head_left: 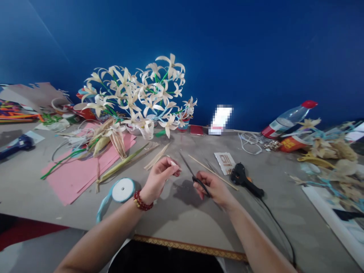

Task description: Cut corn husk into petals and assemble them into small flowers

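Observation:
My left hand (163, 174) is closed in a pinch, and a small whitish piece (173, 163) pokes out between thumb and fingertips; most of it is hidden. Black-handled scissors (201, 185) are in my right hand (212, 185), blades pointing up and away, to the right of my left fingertips and apart from them. Behind my left hand lie pale flat strips (156, 156) on the table. A roll of light blue ribbon (123, 189) rests left of my wrist, its loose end trailing toward the table's front. One thin stick (213, 171) lies just beyond my right hand.
Pale handmade flowers (153, 94) on green stems stand at the back. Pink paper (66, 180) under dried husks (116, 138) lies left. To the right are a black glue gun (246, 180) with its cable, a small packet (225, 162), and a tilted bottle (287, 120).

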`<state>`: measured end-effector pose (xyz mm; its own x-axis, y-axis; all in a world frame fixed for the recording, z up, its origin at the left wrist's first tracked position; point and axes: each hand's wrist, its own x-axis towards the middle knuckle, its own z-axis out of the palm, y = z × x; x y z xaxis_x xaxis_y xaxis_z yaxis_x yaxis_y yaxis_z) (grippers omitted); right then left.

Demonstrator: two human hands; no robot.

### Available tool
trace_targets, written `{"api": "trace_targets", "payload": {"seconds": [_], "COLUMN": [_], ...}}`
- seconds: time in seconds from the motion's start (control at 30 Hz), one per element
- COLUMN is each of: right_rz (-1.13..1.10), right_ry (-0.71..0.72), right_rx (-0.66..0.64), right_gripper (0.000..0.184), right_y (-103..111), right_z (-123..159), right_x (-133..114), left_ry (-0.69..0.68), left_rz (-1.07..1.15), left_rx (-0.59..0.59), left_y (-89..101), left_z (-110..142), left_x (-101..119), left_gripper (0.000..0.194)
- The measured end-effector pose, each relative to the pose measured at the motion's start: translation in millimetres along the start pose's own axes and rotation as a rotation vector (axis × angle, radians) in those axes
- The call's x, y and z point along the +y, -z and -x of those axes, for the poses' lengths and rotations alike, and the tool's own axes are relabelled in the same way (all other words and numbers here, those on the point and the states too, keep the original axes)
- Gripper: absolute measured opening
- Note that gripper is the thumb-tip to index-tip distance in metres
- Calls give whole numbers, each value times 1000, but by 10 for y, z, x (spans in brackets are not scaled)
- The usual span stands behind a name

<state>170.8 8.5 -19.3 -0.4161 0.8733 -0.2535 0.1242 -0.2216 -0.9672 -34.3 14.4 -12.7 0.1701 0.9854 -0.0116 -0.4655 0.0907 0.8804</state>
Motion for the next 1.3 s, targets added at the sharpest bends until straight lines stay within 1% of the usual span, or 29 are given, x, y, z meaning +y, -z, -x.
{"api": "trace_targets", "payload": {"seconds": [0.1,0.2,0.37,0.47,0.57,0.67,0.93,1.3], "right_rz": [-51,-46,-11,-20,-36,-4,31,51], "right_ry": [35,33,4,7,5,-2,-27,-31], "right_rx": [57,44,-44,-70,-74,-91,-105,-115], "right_gripper": [48,49,51,52,53,51,51,50], "right_y": [5,3,4,2,-12,-32,-35,-26], "right_z": [-8,-1,-2,-11,-14,-8,2,13], "right_x": [-20,-43,-13,27,52,61,51,47], "left_ry": [-9,14,16,5,-16,-36,-35,-37], "left_rz": [-65,-124,-164,-200,-230,-251,-297,-290], "left_rx": [-65,-102,-102,-101,-78,-71,-85,-97], "left_y": [-7,-12,-20,-25,-21,-4,21,27], "left_z": [20,40,52,52,49,42,34,32], "left_x": [-16,-43,-56,-38,-33,-49,-62,-55], "left_gripper": [19,19,17,18,20,20,19,18]}}
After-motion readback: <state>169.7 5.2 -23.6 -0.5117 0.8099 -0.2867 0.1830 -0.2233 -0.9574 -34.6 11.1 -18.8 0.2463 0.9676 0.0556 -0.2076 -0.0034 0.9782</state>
